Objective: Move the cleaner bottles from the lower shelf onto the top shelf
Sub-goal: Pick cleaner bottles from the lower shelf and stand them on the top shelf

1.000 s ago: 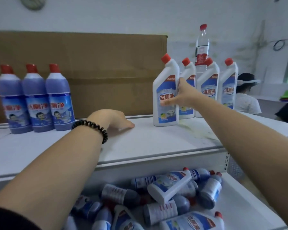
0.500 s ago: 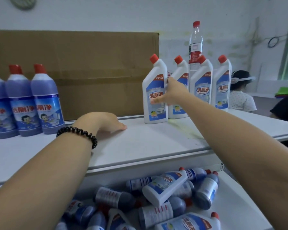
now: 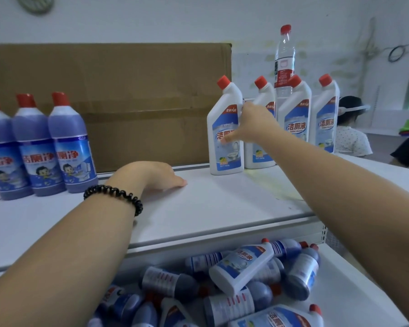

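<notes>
Right hand (image 3: 253,123) grips a white cleaner bottle (image 3: 222,119), thumb across the front label and fingers wrapped round its far side. The bottle stands upright on the top shelf (image 3: 222,204), just left of three matching white bottles (image 3: 295,119); a clear water bottle (image 3: 285,55) rises behind them. Left hand (image 3: 154,173) rests knuckles-up on the top shelf holding nothing, a black coil bracelet (image 3: 118,195) on its wrist. Three purple cleaner bottles (image 3: 36,147) stand at the shelf's left end before a cardboard sheet (image 3: 128,90). On the lower shelf (image 3: 345,303), a heap of cleaner bottles (image 3: 241,267) lies on its sides.
</notes>
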### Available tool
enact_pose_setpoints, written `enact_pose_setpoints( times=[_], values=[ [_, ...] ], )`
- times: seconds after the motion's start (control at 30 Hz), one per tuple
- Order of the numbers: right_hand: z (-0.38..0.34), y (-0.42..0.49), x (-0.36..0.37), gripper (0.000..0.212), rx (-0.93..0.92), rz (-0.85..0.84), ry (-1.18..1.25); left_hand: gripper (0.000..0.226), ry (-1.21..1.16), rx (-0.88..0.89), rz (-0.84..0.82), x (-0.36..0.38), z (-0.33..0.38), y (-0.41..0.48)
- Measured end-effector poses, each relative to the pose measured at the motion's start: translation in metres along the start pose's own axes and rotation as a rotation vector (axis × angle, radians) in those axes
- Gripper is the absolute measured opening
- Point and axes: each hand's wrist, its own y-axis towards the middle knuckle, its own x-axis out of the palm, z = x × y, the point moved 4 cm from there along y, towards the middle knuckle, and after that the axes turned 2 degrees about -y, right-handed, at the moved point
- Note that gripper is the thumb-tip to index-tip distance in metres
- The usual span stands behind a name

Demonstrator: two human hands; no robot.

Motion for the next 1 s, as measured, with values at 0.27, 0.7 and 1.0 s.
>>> enact_pose_setpoints(
  times=[0.27, 0.7, 1.0],
  values=[
    [-0.006, 0.03, -0.033, 0.07, 0.027, 0.016, 0.224, 0.054, -0.019, 0.027, 0.014, 0.001, 0.0, -0.002],
    [-0.003, 0.037, -0.033, 0.068, 0.072, -0.011, 0.265, 0.053, -0.038, 0.044, 0.026, 0.001, -0.005, 0.005],
    [-0.003, 0.04, -0.032, 0.067, 0.071, -0.004, 0.22, 0.052, -0.056, 0.032, 0.017, 0.002, -0.007, 0.008]
  ],
)
